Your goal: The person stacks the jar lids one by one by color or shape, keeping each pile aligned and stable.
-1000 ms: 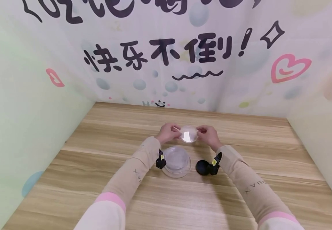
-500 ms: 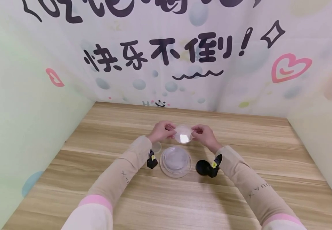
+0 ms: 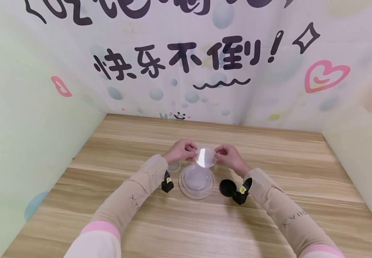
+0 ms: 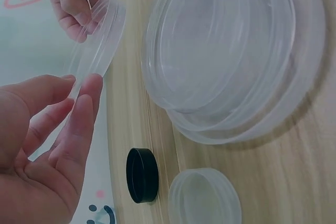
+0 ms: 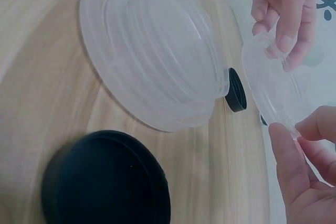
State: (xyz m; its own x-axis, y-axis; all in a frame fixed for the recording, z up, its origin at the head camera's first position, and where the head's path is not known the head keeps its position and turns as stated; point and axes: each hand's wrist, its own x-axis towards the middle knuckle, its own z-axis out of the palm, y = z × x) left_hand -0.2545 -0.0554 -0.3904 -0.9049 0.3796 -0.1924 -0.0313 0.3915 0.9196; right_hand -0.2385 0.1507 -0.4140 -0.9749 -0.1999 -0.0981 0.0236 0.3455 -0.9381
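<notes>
Clear plastic, shallow and round, makes up the disc-like lid [image 3: 206, 157] I have raised between both hands, off the counter [image 3: 186, 225] and just past the far edge of the stack of clear round plastic lids [image 3: 197, 178]. On my side of things, the left hand [image 3: 181, 149] pinches its rim between thumb and fingers, and the right hand [image 3: 231, 156] grips the opposite edge the same way, so the two hands are apart with only the lid joining them. A bright white reflection lies across its face in the head view, and both wrist views show me a gap between it and the stack. The stack rests on the wood-grained surface, its widest piece at the bottom and its smaller ones piled above. To the right of that stack, well apart from the raised lid, I have a flat black round lid [image 3: 228, 188]. Near the left wrist sits a small translucent round lid [image 3: 174, 166], partly covered by the arm in the head view. The left wrist camera also gives me a small black round cap [image 4: 149, 177], just beside the small translucent one on the counter.
</notes>
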